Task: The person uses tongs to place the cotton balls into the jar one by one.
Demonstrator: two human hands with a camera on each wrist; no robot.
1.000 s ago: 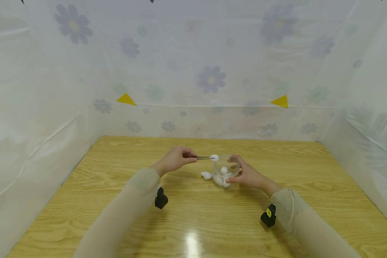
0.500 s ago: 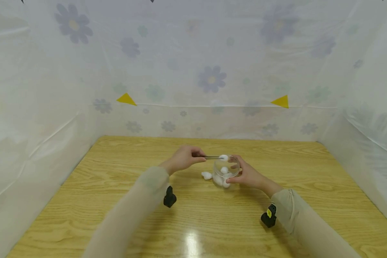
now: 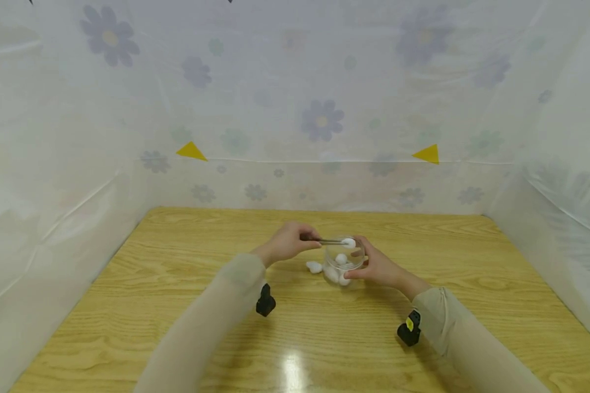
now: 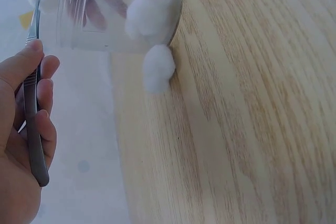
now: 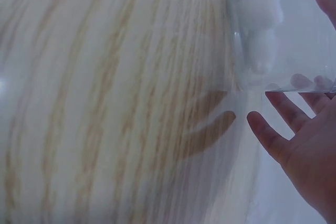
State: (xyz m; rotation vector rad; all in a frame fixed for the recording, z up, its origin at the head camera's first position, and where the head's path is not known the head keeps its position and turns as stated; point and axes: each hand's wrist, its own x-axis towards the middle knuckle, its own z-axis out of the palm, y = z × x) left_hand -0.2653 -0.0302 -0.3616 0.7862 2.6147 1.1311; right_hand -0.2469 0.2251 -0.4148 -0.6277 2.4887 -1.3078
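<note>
My left hand (image 3: 292, 240) pinches metal tweezers (image 4: 32, 114) between thumb and fingers. At the tweezers' tips is a white cotton ball (image 3: 348, 243), held over the mouth of a clear jar (image 4: 73, 19). My right hand (image 3: 381, 266) grips that jar from its right side, thumb in front and fingers behind; in the right wrist view the little finger stands off the wall. Several cotton balls (image 4: 149, 11) lie inside at the bottom. Another cotton ball (image 3: 314, 267) rests on the table just left of the jar.
The wood-grain table (image 3: 295, 327) is enclosed by pale plastic sheeting (image 3: 275, 98) with a flower print at the back and sides. Two yellow triangles (image 3: 426, 154) mark the back sheet. A black wrist camera (image 3: 265, 301) hangs under each forearm.
My left hand has moved right with the tweezers, carrying the cotton ball from the jar's left rim to over its opening. My right hand and the jar have stayed in place.
</note>
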